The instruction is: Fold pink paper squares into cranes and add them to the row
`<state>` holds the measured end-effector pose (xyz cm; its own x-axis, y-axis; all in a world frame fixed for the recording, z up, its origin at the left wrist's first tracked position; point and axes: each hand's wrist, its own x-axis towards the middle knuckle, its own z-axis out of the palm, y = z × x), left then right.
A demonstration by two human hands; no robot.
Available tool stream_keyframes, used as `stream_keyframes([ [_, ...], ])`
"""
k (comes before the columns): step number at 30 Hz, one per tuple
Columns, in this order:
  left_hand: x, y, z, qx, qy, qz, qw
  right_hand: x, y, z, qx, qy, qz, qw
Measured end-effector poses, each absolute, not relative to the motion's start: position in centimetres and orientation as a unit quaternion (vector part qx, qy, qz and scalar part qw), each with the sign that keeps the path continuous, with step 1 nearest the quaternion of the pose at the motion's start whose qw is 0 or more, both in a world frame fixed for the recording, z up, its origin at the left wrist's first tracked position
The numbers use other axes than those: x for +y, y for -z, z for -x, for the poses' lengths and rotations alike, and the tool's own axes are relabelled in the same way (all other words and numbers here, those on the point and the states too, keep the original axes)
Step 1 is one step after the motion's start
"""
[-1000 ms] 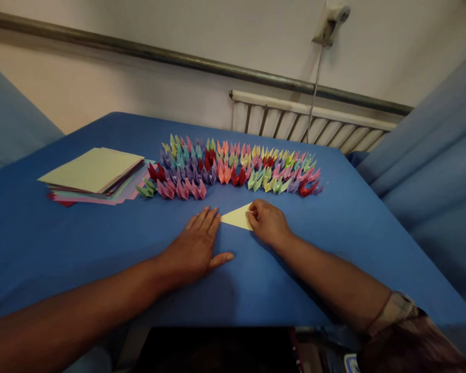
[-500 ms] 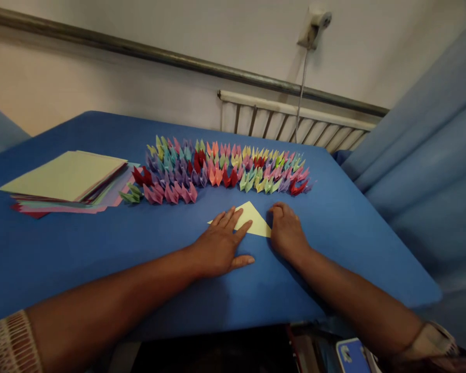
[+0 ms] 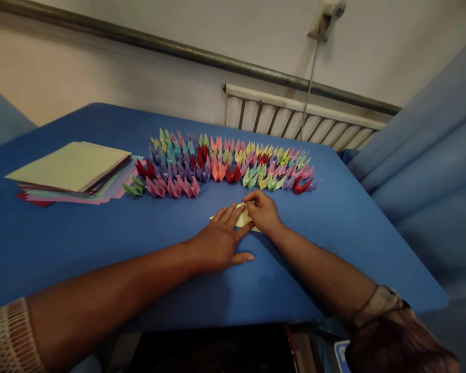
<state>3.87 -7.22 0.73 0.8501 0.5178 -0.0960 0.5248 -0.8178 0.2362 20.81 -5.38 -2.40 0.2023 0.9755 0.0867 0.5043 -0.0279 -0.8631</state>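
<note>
A pale yellow folded paper (image 3: 242, 218) lies on the blue table (image 3: 81, 233) in front of me. My left hand (image 3: 219, 241) lies flat with fingers stretched out, pressing the paper's left part down. My right hand (image 3: 262, 211) is curled over the paper's right side, its fingertips pinching a corner of it against the paper's top. Most of the paper is hidden under the two hands. Just behind them, rows of small folded paper pieces (image 3: 229, 165) in many colours stand in a curved band.
A stack of coloured paper sheets (image 3: 73, 170) with a light green sheet on top lies at the left. A radiator (image 3: 295, 120) and a wall rail stand behind the table. Blue cloth (image 3: 427, 155) hangs at the right. A dark object (image 3: 209, 349) sits below the table's near edge.
My left hand slid right onto the yellow paper and pressed it flat. My right hand first moved to the paper's right corner, then came back over it, folding that corner inward.
</note>
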Motion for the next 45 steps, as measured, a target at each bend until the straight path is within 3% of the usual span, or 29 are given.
stream_keyframes([
  [11, -6.9, -2.7, -1.4, 0.395, 0.086, -0.914, 0.019, -5.5, 3.1, -22.3, -0.501, -0.34, 0.616, 0.504],
  [20, -5.2, -2.8, -1.6, 0.374, -0.067, -0.925, 0.033, -5.1, 2.3, -22.6, -0.421, -0.404, 0.566, 0.582],
  [25, -5.7, -1.7, -2.3, 0.336, -0.084, -0.936, 0.061, -5.0, 2.2, -22.6, -0.398, -0.398, 0.546, 0.62],
  [30, -7.8, -0.8, -2.9, 0.228, 0.015, -0.966, 0.121, -5.0, 2.9, -22.2, -0.476, -0.371, 0.549, 0.578],
  [38, -7.4, -1.6, 0.4, 0.369, -0.01, -0.929, -0.007, -5.1, 3.7, -22.3, -0.558, -0.305, 0.602, 0.482],
  [42, -7.6, -1.5, -0.7, 0.37, -0.058, -0.927, -0.005, -6.0, 2.7, -21.6, -0.643, -0.19, 0.609, 0.423],
  [45, -8.0, -1.0, -1.9, 0.285, -0.009, -0.956, 0.06, -7.1, 1.8, -20.6, -0.715, -0.091, 0.612, 0.326],
])
